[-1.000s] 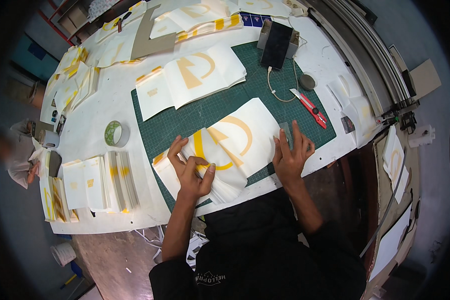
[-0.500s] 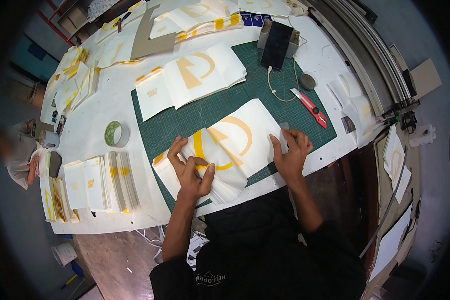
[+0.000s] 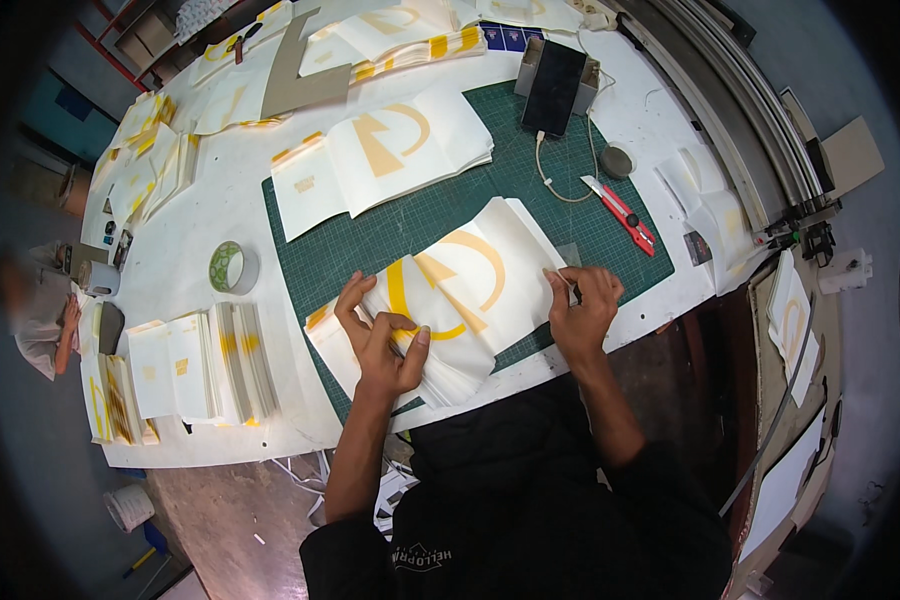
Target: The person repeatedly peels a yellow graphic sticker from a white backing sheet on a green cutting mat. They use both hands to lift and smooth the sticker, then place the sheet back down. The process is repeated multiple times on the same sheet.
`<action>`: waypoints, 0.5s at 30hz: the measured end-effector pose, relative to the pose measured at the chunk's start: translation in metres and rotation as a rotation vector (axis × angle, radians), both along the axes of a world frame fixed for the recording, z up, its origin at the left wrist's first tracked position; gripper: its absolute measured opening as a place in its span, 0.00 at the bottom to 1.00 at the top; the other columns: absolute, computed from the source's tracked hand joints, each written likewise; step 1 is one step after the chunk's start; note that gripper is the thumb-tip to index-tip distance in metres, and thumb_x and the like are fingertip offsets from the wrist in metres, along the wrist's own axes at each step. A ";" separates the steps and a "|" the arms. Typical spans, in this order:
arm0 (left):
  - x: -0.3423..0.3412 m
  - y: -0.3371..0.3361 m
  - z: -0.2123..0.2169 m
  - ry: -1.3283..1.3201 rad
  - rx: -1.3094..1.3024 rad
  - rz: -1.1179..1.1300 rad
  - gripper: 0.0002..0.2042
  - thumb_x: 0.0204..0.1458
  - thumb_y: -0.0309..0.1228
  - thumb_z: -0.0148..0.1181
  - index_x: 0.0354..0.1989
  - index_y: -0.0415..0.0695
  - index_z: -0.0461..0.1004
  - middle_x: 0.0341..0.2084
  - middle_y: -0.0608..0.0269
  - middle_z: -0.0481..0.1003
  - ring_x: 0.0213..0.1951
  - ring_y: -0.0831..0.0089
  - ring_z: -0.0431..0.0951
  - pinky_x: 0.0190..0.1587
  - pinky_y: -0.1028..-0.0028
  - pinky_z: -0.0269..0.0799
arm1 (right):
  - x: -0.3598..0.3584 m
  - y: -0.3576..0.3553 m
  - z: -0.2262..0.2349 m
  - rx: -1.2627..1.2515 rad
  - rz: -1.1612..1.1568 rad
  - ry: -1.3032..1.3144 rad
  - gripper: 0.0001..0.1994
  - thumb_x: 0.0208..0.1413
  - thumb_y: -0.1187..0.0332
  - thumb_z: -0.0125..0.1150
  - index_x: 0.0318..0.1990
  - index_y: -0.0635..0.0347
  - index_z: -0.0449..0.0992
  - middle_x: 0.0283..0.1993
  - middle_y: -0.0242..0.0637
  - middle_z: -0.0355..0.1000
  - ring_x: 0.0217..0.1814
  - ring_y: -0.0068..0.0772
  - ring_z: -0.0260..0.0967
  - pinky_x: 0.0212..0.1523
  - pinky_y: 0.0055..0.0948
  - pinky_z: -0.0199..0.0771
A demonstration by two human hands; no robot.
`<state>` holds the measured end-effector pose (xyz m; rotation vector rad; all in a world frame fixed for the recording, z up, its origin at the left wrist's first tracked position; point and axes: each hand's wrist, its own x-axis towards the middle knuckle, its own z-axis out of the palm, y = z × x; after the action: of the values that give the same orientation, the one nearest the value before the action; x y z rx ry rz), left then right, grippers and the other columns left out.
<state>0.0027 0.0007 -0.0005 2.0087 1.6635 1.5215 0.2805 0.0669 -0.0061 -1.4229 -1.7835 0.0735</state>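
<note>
Both our hands rest on the stack of white sheets printed with yellow curved shapes, which lies on the near part of the green cutting mat, its lower corner reaching past the mat toward the table edge. Our left hand presses down on the left half of the stack, fingers curled and spread over the paper, the thumb stretched toward the middle; it pins the sheets rather than clasping them. Our right hand sits at the right edge of the stack, fingertips pinched together on the corner of the top sheet, closed on that paper edge

Farther back on the mat lies a second spread of sheets with a tan shape, well apart from our hands. To the right of the stack a red utility knife lies on the mat, and beyond it a small grey oval object. A black phone leans in a stand at the mat's far edge, a white cable trailing from it. Left of the mat, on the white table, stands a roll of tape, and nearer us lie folded white pieces in a row. Another person sits at the far left end of the table
</note>
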 end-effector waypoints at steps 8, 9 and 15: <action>0.000 0.000 0.001 -0.006 0.000 -0.001 0.09 0.45 0.32 0.67 0.27 0.41 0.75 0.59 0.35 0.62 0.68 0.35 0.57 0.68 0.36 0.52 | 0.000 0.000 0.009 0.046 0.018 -0.109 0.07 0.53 0.77 0.71 0.35 0.58 0.77 0.37 0.35 0.76 0.46 0.39 0.71 0.54 0.46 0.56; 0.000 0.000 0.000 -0.005 0.002 0.000 0.08 0.45 0.32 0.67 0.27 0.41 0.75 0.59 0.35 0.62 0.68 0.35 0.57 0.68 0.36 0.52 | 0.000 0.000 0.009 0.050 0.018 -0.142 0.07 0.53 0.77 0.70 0.36 0.59 0.77 0.38 0.35 0.76 0.47 0.39 0.71 0.54 0.47 0.56; 0.000 0.000 0.000 -0.007 0.000 -0.001 0.08 0.46 0.32 0.67 0.27 0.41 0.75 0.59 0.35 0.62 0.69 0.35 0.57 0.68 0.37 0.52 | -0.002 -0.001 0.010 0.108 -0.033 -0.283 0.08 0.55 0.75 0.69 0.41 0.61 0.79 0.60 0.48 0.73 0.59 0.47 0.67 0.58 0.52 0.53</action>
<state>0.0030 0.0007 -0.0005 2.0014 1.6599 1.5270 0.2787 0.0657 0.0037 -1.4390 -1.9585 -0.2495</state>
